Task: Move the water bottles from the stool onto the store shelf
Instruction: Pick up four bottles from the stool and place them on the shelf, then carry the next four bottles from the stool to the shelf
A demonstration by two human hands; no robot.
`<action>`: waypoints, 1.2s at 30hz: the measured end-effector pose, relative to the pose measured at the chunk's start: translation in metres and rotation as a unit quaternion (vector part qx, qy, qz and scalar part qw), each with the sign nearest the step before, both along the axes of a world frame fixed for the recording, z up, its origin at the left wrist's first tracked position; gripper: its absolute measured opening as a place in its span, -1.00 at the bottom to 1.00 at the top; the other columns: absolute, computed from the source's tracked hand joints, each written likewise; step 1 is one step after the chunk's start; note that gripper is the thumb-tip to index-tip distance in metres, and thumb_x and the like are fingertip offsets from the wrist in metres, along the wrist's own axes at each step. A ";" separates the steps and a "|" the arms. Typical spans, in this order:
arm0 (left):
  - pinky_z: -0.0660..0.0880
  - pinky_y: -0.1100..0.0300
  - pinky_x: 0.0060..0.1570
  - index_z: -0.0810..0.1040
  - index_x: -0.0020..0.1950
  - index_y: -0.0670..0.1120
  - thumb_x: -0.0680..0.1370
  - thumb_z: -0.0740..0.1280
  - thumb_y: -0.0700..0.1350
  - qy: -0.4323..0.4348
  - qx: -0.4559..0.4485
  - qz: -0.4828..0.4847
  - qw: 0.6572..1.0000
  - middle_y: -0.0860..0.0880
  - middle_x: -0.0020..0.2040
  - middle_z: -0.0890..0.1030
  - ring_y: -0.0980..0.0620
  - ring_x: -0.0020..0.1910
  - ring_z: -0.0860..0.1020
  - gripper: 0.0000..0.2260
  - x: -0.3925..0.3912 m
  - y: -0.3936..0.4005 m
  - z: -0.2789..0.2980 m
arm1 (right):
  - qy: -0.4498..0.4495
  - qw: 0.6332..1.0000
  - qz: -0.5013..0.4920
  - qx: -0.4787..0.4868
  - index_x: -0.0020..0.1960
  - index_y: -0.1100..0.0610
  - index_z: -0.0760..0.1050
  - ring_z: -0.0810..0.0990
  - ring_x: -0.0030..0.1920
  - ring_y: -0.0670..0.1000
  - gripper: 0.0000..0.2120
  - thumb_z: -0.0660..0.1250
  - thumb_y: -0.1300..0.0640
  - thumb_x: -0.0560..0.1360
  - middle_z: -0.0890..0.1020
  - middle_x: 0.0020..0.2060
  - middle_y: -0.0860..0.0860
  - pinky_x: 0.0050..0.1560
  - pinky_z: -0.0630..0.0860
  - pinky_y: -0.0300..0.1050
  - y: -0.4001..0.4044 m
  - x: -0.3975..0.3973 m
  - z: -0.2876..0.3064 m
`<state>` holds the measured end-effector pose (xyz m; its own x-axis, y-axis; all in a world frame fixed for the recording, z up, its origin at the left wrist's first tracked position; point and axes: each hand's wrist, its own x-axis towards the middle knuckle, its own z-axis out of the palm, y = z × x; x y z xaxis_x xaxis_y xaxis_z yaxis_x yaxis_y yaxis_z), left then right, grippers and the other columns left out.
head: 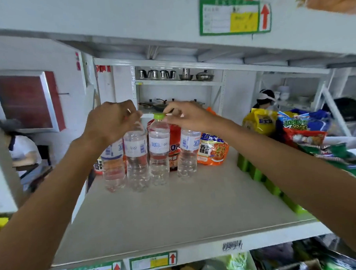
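Several clear water bottles stand upright in a row at the back of the grey shelf (176,212). My left hand (111,122) is closed over the tops of the two left bottles (136,163), hiding their caps. My right hand (187,116) reaches over the far-right bottle (188,152) and its fingertips pinch the green cap of the third bottle (159,154). All the bottles rest on the shelf surface. The stool is out of view.
Orange and red noodle packs (212,148) stand behind the bottles. Snack bags (303,133) and green items (262,182) crowd the shelf's right side. An upper shelf (168,23) hangs overhead. People sit beyond the shelving, left and right.
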<state>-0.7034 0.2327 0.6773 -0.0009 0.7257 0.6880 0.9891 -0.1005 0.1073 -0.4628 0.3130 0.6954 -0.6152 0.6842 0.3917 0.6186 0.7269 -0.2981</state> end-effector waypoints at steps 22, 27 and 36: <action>0.43 -0.13 0.29 0.56 0.30 -0.19 0.63 0.25 -0.02 0.008 0.249 -0.117 0.961 -0.25 0.35 0.56 -0.27 0.32 0.52 -0.66 0.089 -0.083 -0.061 | 0.045 0.953 -0.237 0.183 0.52 0.13 0.39 0.49 0.39 0.26 -0.51 0.30 0.06 0.61 0.52 0.35 0.18 0.23 0.55 0.16 -0.118 0.087 -0.069; 0.48 -0.11 0.12 0.62 0.11 -0.20 0.62 0.27 -0.16 -0.042 0.225 -0.305 0.925 -0.18 0.12 0.65 -0.23 0.11 0.58 -0.82 0.244 -0.165 -0.127 | 0.005 0.953 -0.242 0.180 0.51 0.24 0.41 0.52 0.35 0.27 -0.48 0.25 0.03 0.61 0.53 0.37 0.22 0.15 0.50 0.11 -0.208 0.182 -0.117; 0.48 0.00 -0.17 0.53 0.17 -0.07 0.62 0.24 -0.06 -0.097 -0.097 -0.455 0.880 -0.04 0.15 0.56 -0.12 0.03 0.57 -0.81 0.497 -0.228 -0.302 | -0.162 0.930 -0.289 -0.161 0.56 0.08 0.39 0.60 0.19 0.18 -0.54 0.25 -0.01 0.70 0.64 0.14 0.09 0.14 0.52 0.06 -0.317 0.454 -0.250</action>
